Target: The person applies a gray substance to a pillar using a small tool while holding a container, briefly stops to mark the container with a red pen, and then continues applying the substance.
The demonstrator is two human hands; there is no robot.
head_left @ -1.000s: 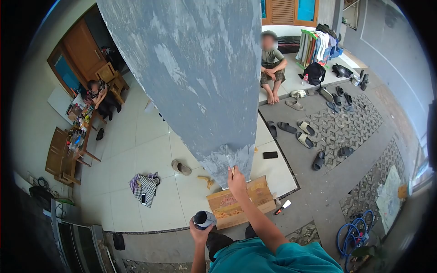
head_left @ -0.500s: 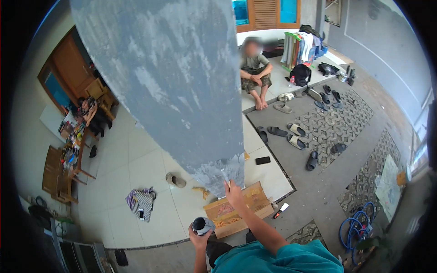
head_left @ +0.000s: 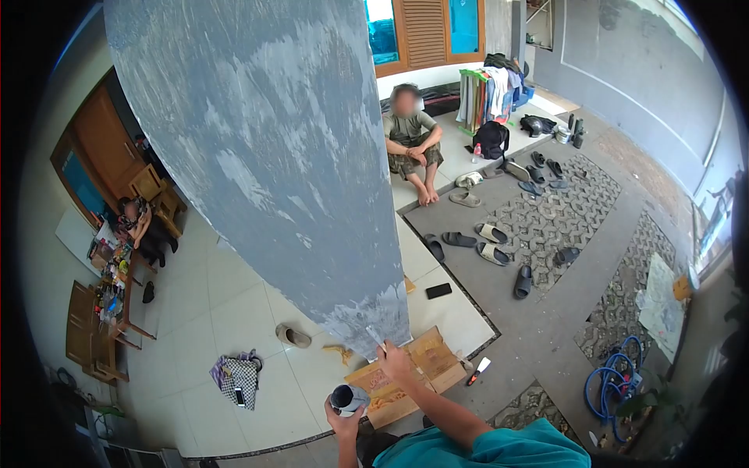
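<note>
My left hand (head_left: 343, 420) is closed around a grey-smeared paint can (head_left: 349, 399) with a dark inside, held low in front of me. My right hand (head_left: 395, 362) grips a slim paintbrush (head_left: 375, 335) by its handle, its pale end up against the bottom of the grey pillar (head_left: 312, 179). Fingers partly hide the handle. Streaky lighter patches cover the pillar, and its foot looks rougher and mottled. Beneath my right forearm, a flattened cardboard sheet (head_left: 438, 363) lies at the pillar's base.
A scraper (head_left: 478, 371) lies on the ground right of the cardboard, and a black phone (head_left: 438, 291) on the tiles. Sandals (head_left: 492, 253) are scattered beyond the step edge. One person (head_left: 413, 144) sits behind the pillar, another at left. A blue hose (head_left: 612, 382) coils at right.
The view has shifted, so the pillar and surroundings sit further left. My right hand and the brush have come slightly lower on the pillar's foot. The can stays in my left hand.
</note>
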